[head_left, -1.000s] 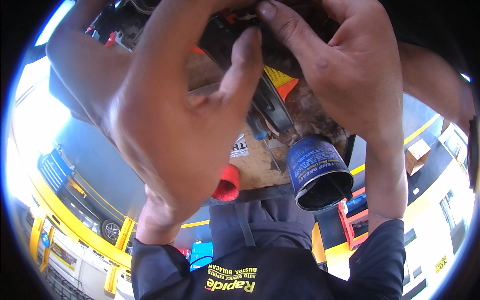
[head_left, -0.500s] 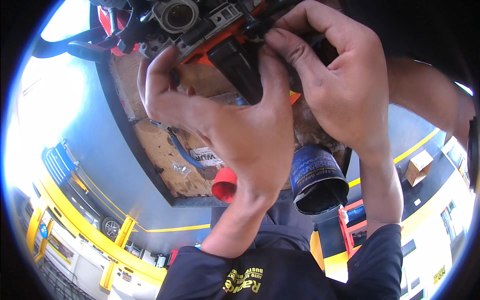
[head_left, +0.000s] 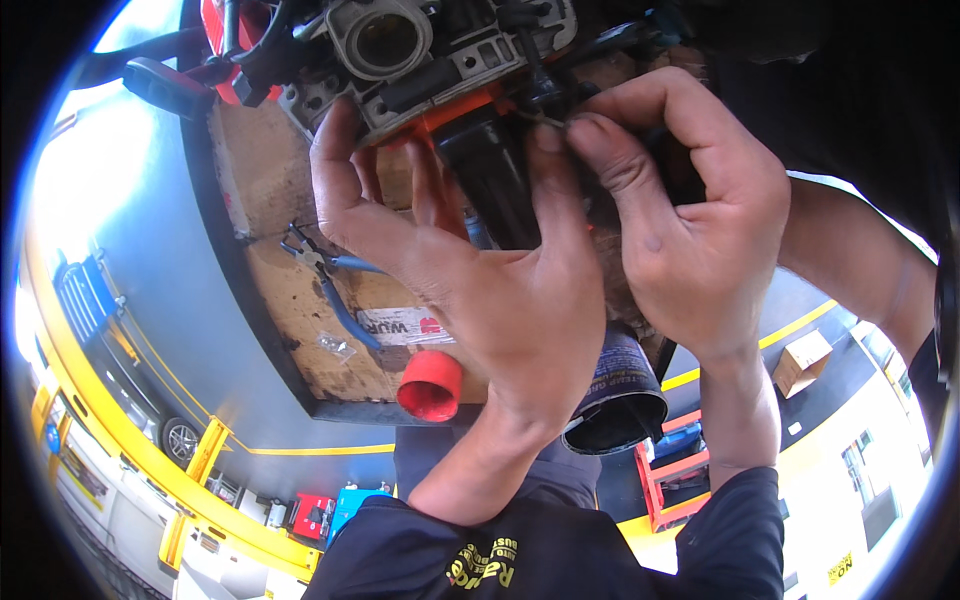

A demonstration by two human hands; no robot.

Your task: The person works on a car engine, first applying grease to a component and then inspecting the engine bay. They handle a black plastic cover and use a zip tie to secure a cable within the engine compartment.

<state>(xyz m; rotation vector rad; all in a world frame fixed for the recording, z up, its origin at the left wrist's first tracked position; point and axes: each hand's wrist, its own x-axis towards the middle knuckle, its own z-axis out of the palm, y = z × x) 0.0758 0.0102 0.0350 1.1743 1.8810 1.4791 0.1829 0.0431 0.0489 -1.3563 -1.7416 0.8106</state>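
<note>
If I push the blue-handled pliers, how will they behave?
The pliers will probably slide, not roll, since they lie flat with spread handles. They should feel stiff, given the metal head, though the handles may swing.

Dull, rough metal is seen on the casting (head_left: pixel 470 62) beyond the grip; glossy, smooth black on the bar (head_left: pixel 490 180) beside it.

Blows out to pure white past the left edge of the tabletop (head_left: pixel 270 180). Goes really murky toward the far right. Looks decently crisp on the left hand (head_left: pixel 500 295) and right hand (head_left: pixel 700 215), softer out by the rim. Bends the yellow beam (head_left: pixel 95 430) into a big arc, fringes blue too.
</note>
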